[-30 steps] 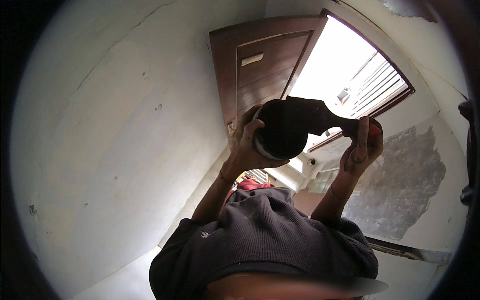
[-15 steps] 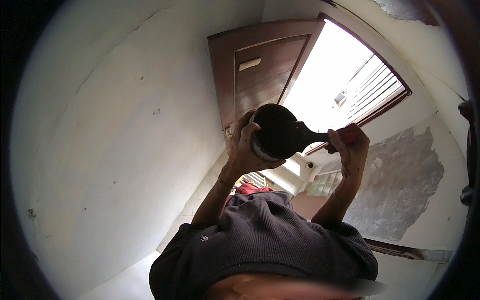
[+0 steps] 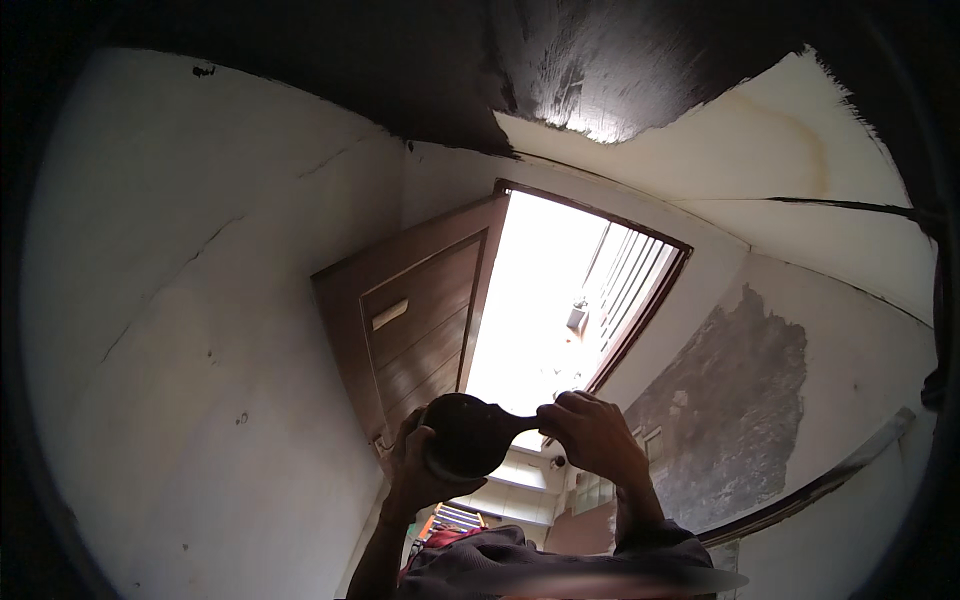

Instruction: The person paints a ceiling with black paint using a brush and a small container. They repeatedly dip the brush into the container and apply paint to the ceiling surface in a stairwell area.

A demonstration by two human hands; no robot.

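A dark, round paint container [image 3: 463,440] is gripped in my left hand [image 3: 408,470], with fingers and thumb round its side; its contents are too dark to make out. My right hand [image 3: 590,440] is closed on the narrow handle of a paintbrush [image 3: 518,424], to the right of the container. The brush's head is dark against the container's rim, and I cannot tell whether it is inside or resting on it.
Overhead is a ceiling [image 3: 600,75] with dark paint and white patches. Pale cracked walls [image 3: 180,350] surround me. A brown door [image 3: 400,330] stands open beside a bright doorway with railings. A grey patch [image 3: 740,400] and dark strip mark the right wall; colourful items are low behind.
The view has tilted, bringing the dark-painted ceiling into frame. My hands, container and brush sit lower in the picture and further left, with the brush still in my right hand.
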